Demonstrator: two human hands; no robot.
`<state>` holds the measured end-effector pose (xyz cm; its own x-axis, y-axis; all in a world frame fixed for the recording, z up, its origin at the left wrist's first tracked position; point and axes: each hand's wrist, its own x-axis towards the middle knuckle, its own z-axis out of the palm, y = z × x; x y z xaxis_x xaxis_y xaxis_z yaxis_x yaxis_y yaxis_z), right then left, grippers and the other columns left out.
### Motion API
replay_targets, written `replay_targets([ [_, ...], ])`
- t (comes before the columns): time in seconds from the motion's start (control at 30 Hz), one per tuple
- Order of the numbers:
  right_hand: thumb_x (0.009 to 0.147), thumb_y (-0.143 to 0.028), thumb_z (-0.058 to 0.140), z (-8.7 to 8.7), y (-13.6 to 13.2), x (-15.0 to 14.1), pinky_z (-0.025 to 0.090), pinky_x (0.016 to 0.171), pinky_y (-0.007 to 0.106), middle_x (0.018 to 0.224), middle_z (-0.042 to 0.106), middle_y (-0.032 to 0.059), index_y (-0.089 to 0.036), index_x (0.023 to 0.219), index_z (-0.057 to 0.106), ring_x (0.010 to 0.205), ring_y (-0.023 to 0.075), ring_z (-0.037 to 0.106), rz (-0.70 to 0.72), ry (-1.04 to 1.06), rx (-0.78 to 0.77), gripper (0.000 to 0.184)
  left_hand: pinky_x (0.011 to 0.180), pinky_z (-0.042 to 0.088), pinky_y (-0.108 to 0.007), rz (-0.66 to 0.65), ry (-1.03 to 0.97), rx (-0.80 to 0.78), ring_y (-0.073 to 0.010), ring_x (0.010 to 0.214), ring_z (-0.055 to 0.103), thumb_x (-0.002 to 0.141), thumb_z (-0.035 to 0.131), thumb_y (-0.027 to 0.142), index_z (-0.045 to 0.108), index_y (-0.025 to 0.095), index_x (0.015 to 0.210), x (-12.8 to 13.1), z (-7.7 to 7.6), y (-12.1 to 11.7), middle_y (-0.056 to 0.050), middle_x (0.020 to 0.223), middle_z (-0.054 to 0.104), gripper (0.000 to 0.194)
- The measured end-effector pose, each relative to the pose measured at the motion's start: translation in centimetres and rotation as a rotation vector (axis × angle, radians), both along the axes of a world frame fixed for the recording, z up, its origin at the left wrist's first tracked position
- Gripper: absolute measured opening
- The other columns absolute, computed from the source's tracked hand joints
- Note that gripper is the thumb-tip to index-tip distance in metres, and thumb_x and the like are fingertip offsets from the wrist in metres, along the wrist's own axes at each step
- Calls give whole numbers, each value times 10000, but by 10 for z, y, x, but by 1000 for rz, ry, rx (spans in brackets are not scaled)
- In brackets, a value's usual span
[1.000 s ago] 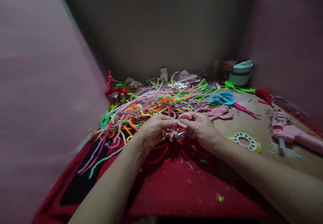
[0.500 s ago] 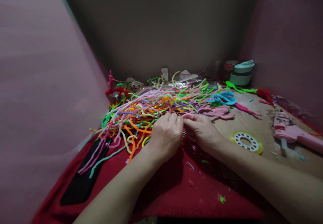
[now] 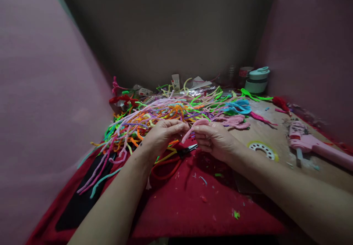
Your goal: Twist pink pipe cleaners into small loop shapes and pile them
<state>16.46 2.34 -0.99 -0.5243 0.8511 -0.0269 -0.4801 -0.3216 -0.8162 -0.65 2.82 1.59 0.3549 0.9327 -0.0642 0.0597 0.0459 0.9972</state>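
A bent pink pipe cleaner (image 3: 201, 122) is pinched between the thumb and fingers of my right hand (image 3: 215, 138). One end of it slants down in the gap between my hands. My left hand (image 3: 164, 132) is closed, thumb against fingers, close beside that end; whatever lies in its fingertips is too small to make out. Below the hands, scissors (image 3: 190, 148) rest on the red cloth (image 3: 193, 208), with red and yellow loops at the handle side. Behind my hands spreads a tangled heap of many-coloured pipe cleaners (image 3: 154, 109).
Looped pink pipe cleaners (image 3: 235, 121) and a blue looped bunch (image 3: 238, 106) lie to the right. Beyond my right forearm are a yellow-rimmed tape roll (image 3: 261, 148) and a pink glue gun (image 3: 311, 144). A black flat object (image 3: 74, 204) is at left; a teal-lidded container (image 3: 257, 81) stands behind.
My hands have drawn apart; the left has moved left and turned, its fingers showing. The pink piece's end and the scissors are now visible. The whole view has shifted slightly.
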Motion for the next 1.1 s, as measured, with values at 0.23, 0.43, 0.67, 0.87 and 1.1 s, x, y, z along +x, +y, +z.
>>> replay_targets([
  [0.23,716,-245,632,-2,0,2,103,365,184,496,395,-79,-164,713,534,385,25,183,40,-60,70,127,560,426,-236,-223,-101,-222,-115,526,568,768,594,350,671,84,734,2,-4,-5,-73,616,642,279],
  [0.43,680,-228,621,-3,-1,0,89,360,195,448,304,-101,-183,684,509,365,32,169,-9,-147,61,121,526,364,-214,-194,104,-109,-85,484,498,736,606,311,629,116,667,0,7,-5,-13,543,573,209],
  [0.67,644,-213,572,-2,-5,-5,91,365,213,423,283,-98,-157,597,510,346,21,197,-239,-351,93,96,568,333,-263,135,1071,878,-139,575,475,797,458,188,586,134,615,28,-1,-25,-44,582,547,229],
  [0.87,648,-218,586,-1,-2,-3,89,350,207,414,252,-110,-181,640,486,339,33,172,-192,-233,13,107,612,359,-270,184,1007,892,-143,618,477,828,438,217,594,138,642,30,-1,-27,-57,638,566,256],
  [1.1,683,-222,586,-2,1,1,92,352,198,447,359,-94,-184,679,512,354,30,184,-85,-144,76,84,566,389,-236,-110,28,-93,-103,563,511,765,568,348,623,111,674,6,6,-7,-36,637,593,259],
])
